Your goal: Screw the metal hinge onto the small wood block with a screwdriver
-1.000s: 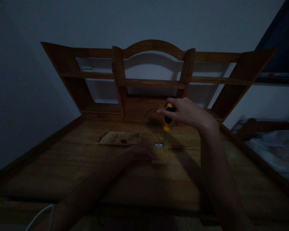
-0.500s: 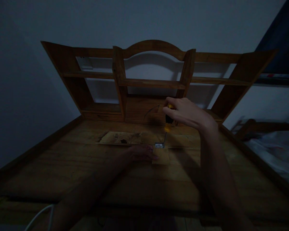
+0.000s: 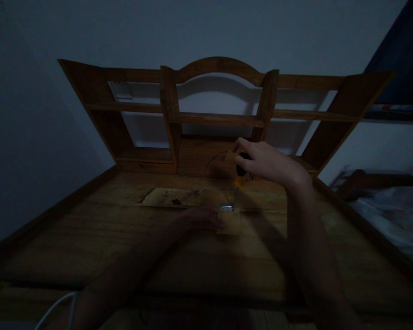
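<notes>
My right hand (image 3: pixel 258 158) is closed around the handle of a yellow-and-black screwdriver (image 3: pixel 241 170). The screwdriver leans slightly, and its thin shaft points down to the right end of a small metal hinge (image 3: pixel 227 207). That hinge lies along the far edge of a small square wooden block (image 3: pixel 230 223) on the desk. My left hand (image 3: pixel 203 217) lies low at the block's left side and grips its edge, thumb on top. In the dim light, the exact contact of the screwdriver tip cannot be made out.
A wooden desk (image 3: pixel 117 238) with raised side edges spreads under both hands. Behind it stands a shelf unit (image 3: pixel 216 119) against the wall. A pale, damaged strip (image 3: pixel 172 197) lies left of the hinge. A white cable (image 3: pixel 57 305) curves at the lower left.
My right hand's fingers have shifted slightly on the screwdriver handle, hiding its yellow top more. My left hand, the block and the hinge stay almost in place.
</notes>
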### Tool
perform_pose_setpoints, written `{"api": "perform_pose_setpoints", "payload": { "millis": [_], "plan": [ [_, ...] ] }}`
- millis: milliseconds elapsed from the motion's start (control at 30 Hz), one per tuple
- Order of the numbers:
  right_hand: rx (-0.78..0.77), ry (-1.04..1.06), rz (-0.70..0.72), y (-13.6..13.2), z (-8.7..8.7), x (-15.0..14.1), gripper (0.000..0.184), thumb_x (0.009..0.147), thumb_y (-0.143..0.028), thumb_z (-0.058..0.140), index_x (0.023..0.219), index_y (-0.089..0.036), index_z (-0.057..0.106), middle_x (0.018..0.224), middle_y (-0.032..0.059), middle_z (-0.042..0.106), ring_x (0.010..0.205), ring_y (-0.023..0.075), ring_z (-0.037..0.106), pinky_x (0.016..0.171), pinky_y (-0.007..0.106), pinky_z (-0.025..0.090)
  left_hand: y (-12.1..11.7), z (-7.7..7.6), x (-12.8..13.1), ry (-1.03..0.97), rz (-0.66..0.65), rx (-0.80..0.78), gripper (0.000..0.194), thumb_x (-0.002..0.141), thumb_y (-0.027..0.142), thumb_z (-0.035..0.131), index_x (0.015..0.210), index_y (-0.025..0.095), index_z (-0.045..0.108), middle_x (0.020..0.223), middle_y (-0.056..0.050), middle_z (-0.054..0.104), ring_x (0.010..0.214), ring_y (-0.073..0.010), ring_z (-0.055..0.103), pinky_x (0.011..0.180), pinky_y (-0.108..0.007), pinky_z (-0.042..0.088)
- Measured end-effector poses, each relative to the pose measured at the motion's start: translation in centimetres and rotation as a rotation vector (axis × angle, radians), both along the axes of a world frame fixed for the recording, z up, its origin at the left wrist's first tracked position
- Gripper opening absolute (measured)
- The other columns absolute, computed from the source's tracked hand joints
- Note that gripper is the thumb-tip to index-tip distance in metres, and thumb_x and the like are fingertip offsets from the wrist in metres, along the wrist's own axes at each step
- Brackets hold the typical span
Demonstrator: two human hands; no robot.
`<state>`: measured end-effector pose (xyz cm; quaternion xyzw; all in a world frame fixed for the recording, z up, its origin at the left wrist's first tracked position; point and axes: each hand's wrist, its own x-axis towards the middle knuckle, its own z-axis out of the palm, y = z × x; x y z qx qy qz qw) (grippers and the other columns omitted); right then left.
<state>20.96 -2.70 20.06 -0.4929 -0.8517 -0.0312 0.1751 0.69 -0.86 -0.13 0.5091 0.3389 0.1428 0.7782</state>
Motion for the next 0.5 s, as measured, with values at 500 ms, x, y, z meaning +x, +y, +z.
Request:
{"api": "perform_pose_setpoints", "payload": {
  "millis": [500],
  "plan": [
    [0.123,-0.093,-0.155,0.00,-0.18,-0.70,0.047,0.096,-0.055,0.038,0.108,-0.016,0.062,0.094,0.0148,0.070,0.090,0.0296,0.065,0.075,0.037,0.045,-0.08,0.15,-0.01,-0.047,-0.036,-0.010,0.036,0.067,0.017,0.083,0.101,0.017,0.073,0.104,-0.003,0.074,0.105,-0.0203,0.068,0.095,-0.029,0.051]
  ]
}}
